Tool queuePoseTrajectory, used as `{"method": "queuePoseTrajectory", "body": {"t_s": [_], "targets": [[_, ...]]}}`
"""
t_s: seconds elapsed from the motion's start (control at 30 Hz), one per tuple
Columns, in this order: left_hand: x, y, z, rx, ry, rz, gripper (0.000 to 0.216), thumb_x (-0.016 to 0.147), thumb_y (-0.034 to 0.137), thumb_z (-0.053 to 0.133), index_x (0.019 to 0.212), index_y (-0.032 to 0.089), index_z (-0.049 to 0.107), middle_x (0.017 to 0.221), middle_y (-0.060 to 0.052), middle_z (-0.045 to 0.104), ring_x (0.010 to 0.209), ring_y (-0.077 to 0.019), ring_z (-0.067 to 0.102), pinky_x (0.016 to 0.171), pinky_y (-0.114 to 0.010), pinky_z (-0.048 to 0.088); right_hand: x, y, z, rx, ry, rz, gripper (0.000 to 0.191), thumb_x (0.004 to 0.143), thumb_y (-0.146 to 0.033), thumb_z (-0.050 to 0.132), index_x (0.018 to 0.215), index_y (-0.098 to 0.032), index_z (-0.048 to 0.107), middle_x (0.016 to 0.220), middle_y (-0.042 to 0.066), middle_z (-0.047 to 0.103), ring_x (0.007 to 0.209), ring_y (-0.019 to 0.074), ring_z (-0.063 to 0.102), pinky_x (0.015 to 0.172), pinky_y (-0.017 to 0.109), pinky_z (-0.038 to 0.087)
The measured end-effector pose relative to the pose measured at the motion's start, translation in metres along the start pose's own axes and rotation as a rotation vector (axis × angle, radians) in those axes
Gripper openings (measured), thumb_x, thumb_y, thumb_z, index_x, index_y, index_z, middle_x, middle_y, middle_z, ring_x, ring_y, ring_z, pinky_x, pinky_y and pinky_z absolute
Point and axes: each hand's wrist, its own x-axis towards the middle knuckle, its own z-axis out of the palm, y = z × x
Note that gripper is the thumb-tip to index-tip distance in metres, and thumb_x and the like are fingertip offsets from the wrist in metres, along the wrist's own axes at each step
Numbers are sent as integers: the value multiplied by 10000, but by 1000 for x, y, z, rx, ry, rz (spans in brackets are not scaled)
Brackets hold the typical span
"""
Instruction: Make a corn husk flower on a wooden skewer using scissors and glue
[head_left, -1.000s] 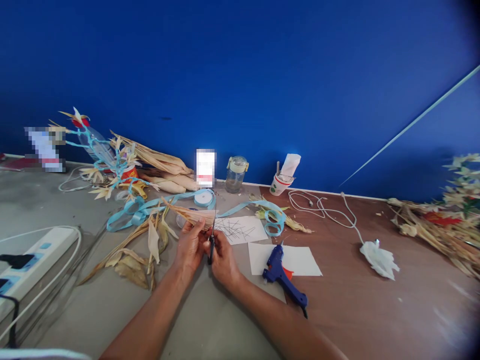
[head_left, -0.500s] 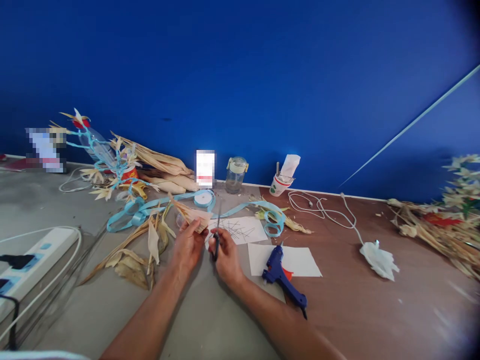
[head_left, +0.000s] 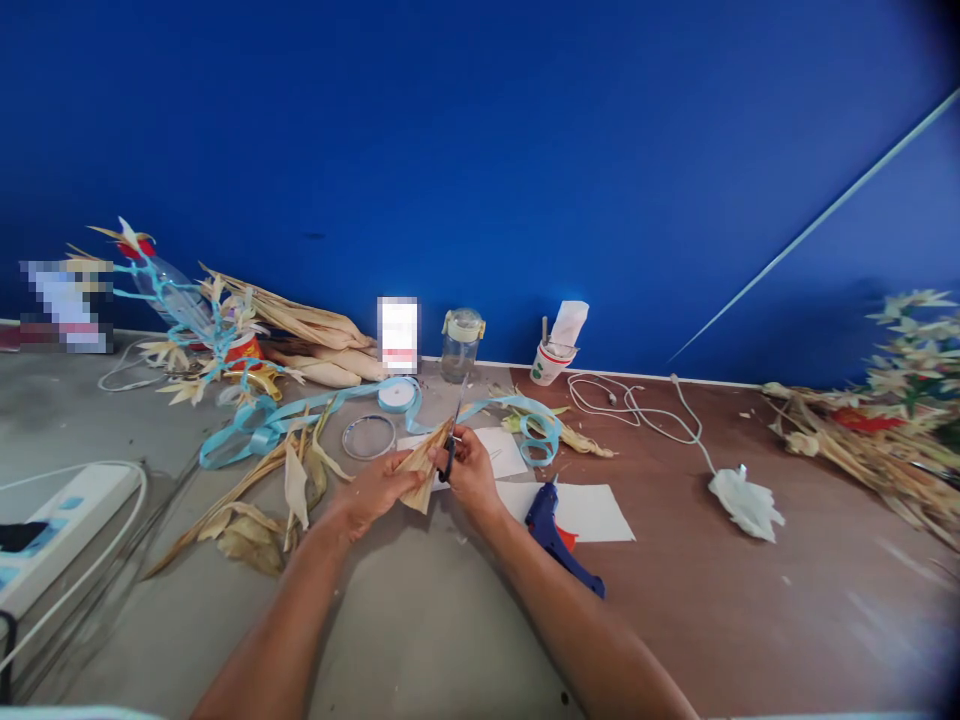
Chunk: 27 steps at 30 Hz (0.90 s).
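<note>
The left hand (head_left: 379, 488) pinches a fanned dried corn husk (head_left: 424, 482) between thumb and fingers above the grey tabletop (head_left: 427, 620), seemingly to keep it steady; the right hand (head_left: 474, 472) grips black-handled scissors (head_left: 449, 458) beside the husk, blades pointing away from the body, perhaps for safety; whether the blades touch the husk I cannot tell; the blue glue gun (head_left: 553, 535) lies partly over white paper (head_left: 606, 516), which probably shields the surface from drips.

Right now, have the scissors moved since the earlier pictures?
Yes: judged against the clear bottle, the scissors have moved right and forward, closer to it.
</note>
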Motion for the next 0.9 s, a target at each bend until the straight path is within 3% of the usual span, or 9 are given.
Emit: {"method": "queuePoseTrajectory", "body": {"t_s": [0.2,0.37,0.57,0.9], "targets": [[4,2,5,-318,189,73,286,549,270,803,746,146,637,681,3,641,598,-116,562,549,-218,429,0,1,0,32,86,-24,418,577,-246,733,943,-188,539,685,-45,617,581,100,536,548,218,421],[7,2,1,-440,287,149,330,572,289,798,808,177,596,655,48,604,521,-77,528,520,-208,449,1,1,-2,7,140,-48,396,588,-251,729,929,-197,536,613,-68,561,526,87,496,504,208,391],[8,5,-1,-417,397,234,362,538,307,807,783,164,582,620,60,587,468,-57,479,471,-187,398,-12,-1,1,2,-43,-106,357,615,-275,721,918,-203,546,673,-49,553,580,85,501,559,216,400],[3,16,-7,-376,615,394,282,596,312,762,739,183,556,544,79,533,467,-60,442,485,-193,354,-33,5,8,-201,-298,11,354,627,-301,744,911,-205,556,659,-45,534,546,80,466,499,203,338]]}}
